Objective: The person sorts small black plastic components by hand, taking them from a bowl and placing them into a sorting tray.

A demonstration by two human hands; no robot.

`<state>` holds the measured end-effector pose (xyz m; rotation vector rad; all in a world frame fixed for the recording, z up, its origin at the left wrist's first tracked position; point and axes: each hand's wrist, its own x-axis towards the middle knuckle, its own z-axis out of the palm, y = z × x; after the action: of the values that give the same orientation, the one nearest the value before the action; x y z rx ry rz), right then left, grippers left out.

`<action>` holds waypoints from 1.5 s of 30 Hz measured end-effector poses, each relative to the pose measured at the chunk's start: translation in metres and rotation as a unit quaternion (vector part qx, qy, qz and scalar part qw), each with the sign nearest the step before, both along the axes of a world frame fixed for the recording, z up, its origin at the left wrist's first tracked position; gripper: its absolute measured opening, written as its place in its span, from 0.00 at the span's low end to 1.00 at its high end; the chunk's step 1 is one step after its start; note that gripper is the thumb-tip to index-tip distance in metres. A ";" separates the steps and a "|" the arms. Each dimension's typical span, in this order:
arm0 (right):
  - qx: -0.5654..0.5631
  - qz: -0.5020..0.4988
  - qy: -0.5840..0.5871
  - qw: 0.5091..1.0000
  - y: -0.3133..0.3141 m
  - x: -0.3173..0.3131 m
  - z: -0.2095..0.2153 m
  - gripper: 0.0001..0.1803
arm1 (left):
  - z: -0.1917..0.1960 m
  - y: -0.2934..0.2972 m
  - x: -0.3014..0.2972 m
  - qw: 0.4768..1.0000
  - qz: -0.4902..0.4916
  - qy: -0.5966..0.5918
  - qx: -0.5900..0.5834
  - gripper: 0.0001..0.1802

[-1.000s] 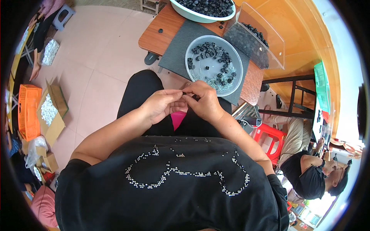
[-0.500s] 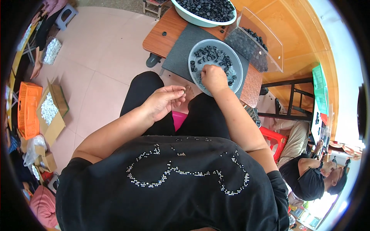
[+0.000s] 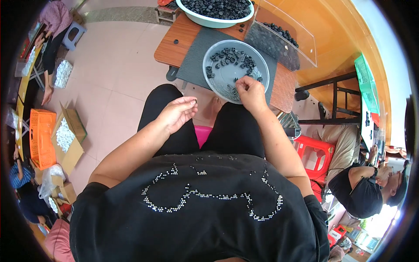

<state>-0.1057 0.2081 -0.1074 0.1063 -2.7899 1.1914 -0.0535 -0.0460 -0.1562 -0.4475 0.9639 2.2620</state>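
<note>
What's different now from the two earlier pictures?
The right hand left the left hand over the lap, went forward and right into the round, translucent grey plastic bowl, then shifted rightward to its near-right rim; its grip is unclear. The left hand, now apart, pinches a small black piece. Unchanged: the bowl sits on the flat dark-grey mat.

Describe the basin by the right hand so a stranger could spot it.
On the brown table lies a dark grey mat. On it stands a round grey basin, its near-right rim under the right hand. Unlike the heaped pale-green basin beyond, its bottom shows bare beside black parts.
</note>
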 end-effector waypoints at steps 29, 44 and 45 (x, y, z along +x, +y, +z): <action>-0.035 0.064 -0.020 0.997 -0.005 -0.001 0.004 0.05 | 0.009 0.005 -0.003 0.999 -0.028 -0.004 -0.047 0.09; -0.510 0.101 -0.133 0.844 -0.020 0.047 0.057 0.04 | 0.097 0.061 0.004 0.989 -0.055 0.009 0.134 0.09; -0.510 0.101 -0.128 0.845 -0.021 0.048 0.057 0.04 | 0.098 0.062 0.005 0.989 -0.053 0.007 0.136 0.09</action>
<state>-0.0578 0.1874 -0.0500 0.1496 -1.9349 2.7064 -0.0481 0.0156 -0.0582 -0.2562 0.6560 2.2590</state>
